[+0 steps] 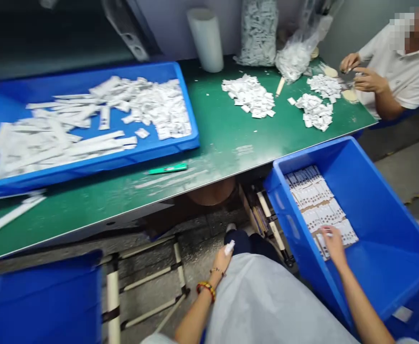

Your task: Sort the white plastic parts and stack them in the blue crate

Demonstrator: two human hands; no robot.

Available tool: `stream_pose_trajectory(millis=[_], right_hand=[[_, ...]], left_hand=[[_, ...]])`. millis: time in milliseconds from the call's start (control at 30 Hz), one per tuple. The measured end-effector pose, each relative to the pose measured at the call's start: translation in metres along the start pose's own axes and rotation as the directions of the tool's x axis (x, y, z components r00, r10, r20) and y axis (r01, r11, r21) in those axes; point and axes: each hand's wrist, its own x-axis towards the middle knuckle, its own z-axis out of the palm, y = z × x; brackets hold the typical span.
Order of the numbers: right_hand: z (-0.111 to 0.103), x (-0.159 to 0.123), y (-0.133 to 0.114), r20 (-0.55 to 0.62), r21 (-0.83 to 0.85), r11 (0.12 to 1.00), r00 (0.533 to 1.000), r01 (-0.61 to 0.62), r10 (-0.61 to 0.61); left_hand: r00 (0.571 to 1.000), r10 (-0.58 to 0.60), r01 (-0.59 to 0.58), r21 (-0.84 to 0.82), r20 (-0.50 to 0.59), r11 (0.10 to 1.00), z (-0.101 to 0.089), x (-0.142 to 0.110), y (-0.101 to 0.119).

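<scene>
From my distant seat I see the left hand [222, 260] pinching a small white piece [230, 247]; it lies at the fingertips, its long axis pointing toward one o'clock. At three o'clock from there, the right hand [333, 241] touches the white rows [317, 203] inside a blue bin [370, 200]; whether these fingers grip something, I cannot tell. The rows run toward two o'clock. At eleven o'clock from the left hand, a green cutter [168, 168] lies on the green table [227, 138], nearly along nine to three.
</scene>
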Motion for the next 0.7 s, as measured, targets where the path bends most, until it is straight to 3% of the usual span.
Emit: stream_pose_trajectory(millis=[33,100,133,200,233,300,367,467,533,600,700], right_hand=[[-0.017,-0.002,-0.011,-0.052,0.038,0.999,0.999,-0.006,0.008],[-0.05,-0.015,-0.042,-0.252,0.189,0.982,0.966,-0.017,0.065],[-0.062,-0.026,-0.061,-0.298,0.232,0.973,0.952,-0.002,0.073],[-0.066,-0.051,-0.108,-0.338,0.266,0.964,0.938,0.018,0.076],[-0.054,-0.064,-0.132,-0.272,0.265,0.964,0.961,0.026,0.049],[-0.001,-0.083,-0.171,-0.021,0.309,0.947,0.996,0.086,-0.083],[0.081,-0.092,-0.185,0.214,0.315,0.939,0.954,0.139,-0.212],[0.21,-0.08,-0.163,0.316,0.086,0.96,0.907,0.266,-0.28],[0.277,-0.061,-0.136,0.286,-0.147,0.953,0.933,0.266,-0.217],[0.322,-0.04,-0.113,0.238,-0.323,0.919,0.959,0.226,-0.152],[0.355,-0.015,-0.095,0.263,-0.456,0.855,0.955,0.248,-0.137]], left_hand=[[0.99,-0.131,0.131,-0.001,-0.045,0.991,-0.004,-0.011,-0.022],[0.933,-0.343,0.343,-0.026,-0.104,0.939,-0.01,-0.03,-0.058],[0.902,-0.417,0.415,-0.043,-0.113,0.909,-0.012,-0.036,-0.073],[0.859,-0.5,0.493,-0.086,-0.108,0.866,-0.012,-0.041,-0.098],[0.85,-0.517,0.506,-0.11,-0.102,0.855,-0.01,-0.039,-0.108],[0.853,-0.513,0.495,-0.164,-0.095,0.853,-0.005,-0.027,-0.123],[0.873,-0.478,0.451,-0.215,-0.095,0.866,0.003,-0.011,-0.132],[0.908,-0.406,0.368,-0.265,-0.104,0.891,0.025,0.007,-0.142],[0.92,-0.373,0.329,-0.283,-0.119,0.901,0.049,0.009,-0.151],[0.929,-0.351,0.301,-0.306,-0.122,0.903,0.079,0.005,-0.161],[0.93,-0.36,0.314,-0.341,-0.08,0.886,0.124,-0.005,-0.175]])
